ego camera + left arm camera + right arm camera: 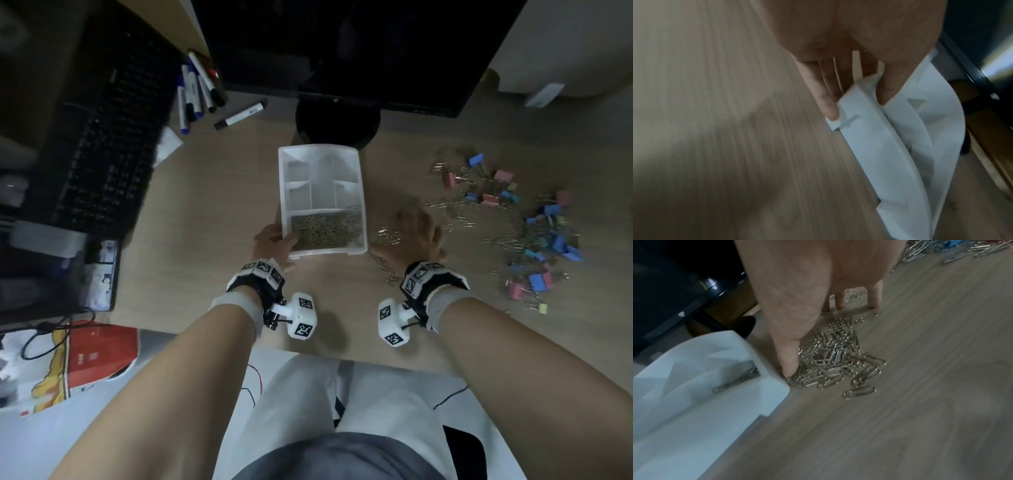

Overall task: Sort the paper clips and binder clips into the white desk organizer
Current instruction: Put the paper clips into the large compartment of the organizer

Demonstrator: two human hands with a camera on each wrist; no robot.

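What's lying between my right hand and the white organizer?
A heap of paper clips on the desk, touching the white organizer corner under the right hand, clearest in the right wrist view.

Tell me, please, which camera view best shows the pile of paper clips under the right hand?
The right wrist view: the paper clips lie sharp and close beside the white organizer. The head view shows them small and blurred; the left wrist view shows none.

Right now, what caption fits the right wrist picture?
Right hand rakes shiny silver paper clips beside the white plastic desk organizer.
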